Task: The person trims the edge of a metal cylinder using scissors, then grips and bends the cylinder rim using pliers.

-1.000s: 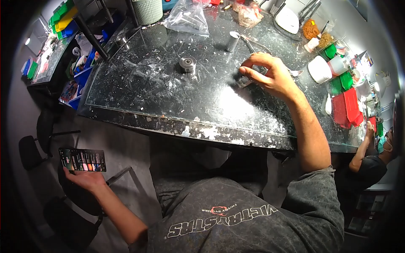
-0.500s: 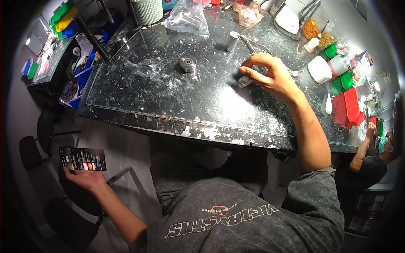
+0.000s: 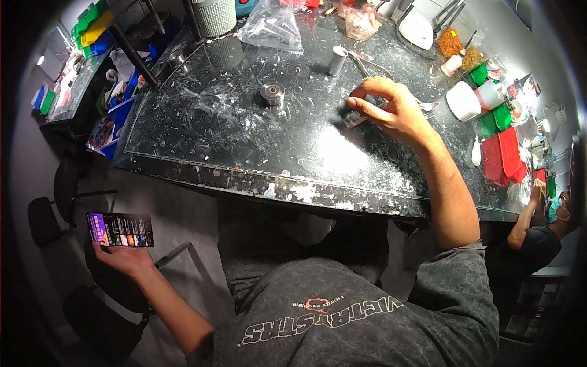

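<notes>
Low at the left, away from the table, my left hand (image 3: 125,260) is closed on a smartphone (image 3: 127,230), its lit screen facing up. My right hand (image 3: 391,110) is over the right part of the dark table (image 3: 214,137). Its fingers are curled, with the thumb and forefinger tips close together; whether anything is between them is hidden. Just below the fingertips is a small greyish object (image 3: 353,119), partly in shadow. A round metal piece with a central hole (image 3: 272,94) sits left of this hand. Beyond the hand stands a small metal cylinder (image 3: 337,61).
A clear plastic bag (image 3: 272,27) and a woven bin (image 3: 214,16) are at the back. White tubs (image 3: 463,101) and red bins (image 3: 504,156) line the right side. A masked co-worker (image 3: 538,229) is at far right. Chairs (image 3: 104,318) stand at the left.
The phone's screen picture has changed, with a purple area now at its left end. Both hands and the things on the table look unmoved.
</notes>
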